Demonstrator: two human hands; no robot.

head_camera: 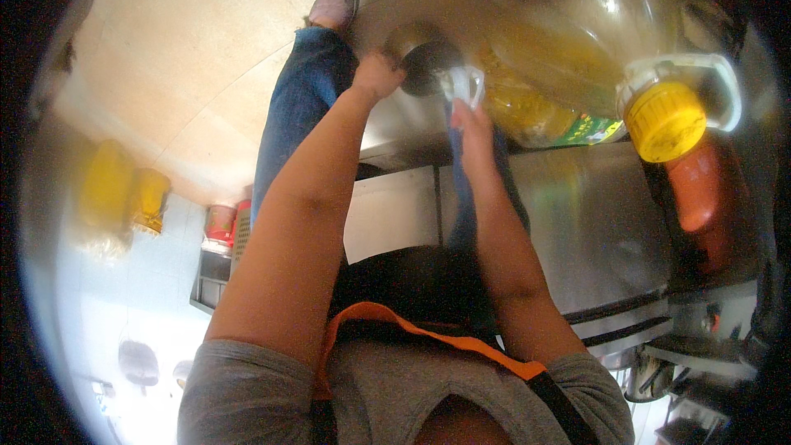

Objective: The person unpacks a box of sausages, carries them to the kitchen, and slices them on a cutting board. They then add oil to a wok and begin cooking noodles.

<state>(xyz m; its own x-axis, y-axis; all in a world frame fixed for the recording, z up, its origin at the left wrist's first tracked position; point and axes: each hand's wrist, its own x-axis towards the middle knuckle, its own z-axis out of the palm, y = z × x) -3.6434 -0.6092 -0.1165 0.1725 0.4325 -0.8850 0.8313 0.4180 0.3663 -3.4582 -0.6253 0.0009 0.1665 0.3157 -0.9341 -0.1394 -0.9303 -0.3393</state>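
Observation:
My left hand [378, 76] is closed at the near-left rim of a round metal vessel [415, 43], whose dark opening faces up and towards me. To its right, my right hand [471, 127] grips a white looped object [465, 83], which is blurred; I cannot tell whether it is a handle or a cloth. It lies close to the vessel's right edge. Beside my right hand stands a plastic jug with yellow contents [531, 114] and a green label. A larger clear plastic jug [575, 18] with a yellow screw cap [664, 120] and a white handle looms at the upper right.
A stainless steel cabinet [587, 222] stands right of my legs, near an orange-red object [695, 198]. Metal pots [649, 377] are at the lower right. Red tubs [220, 222] and yellow containers [105, 185] stand at the left. My shoe [334, 5] rests on the tiled floor [204, 31].

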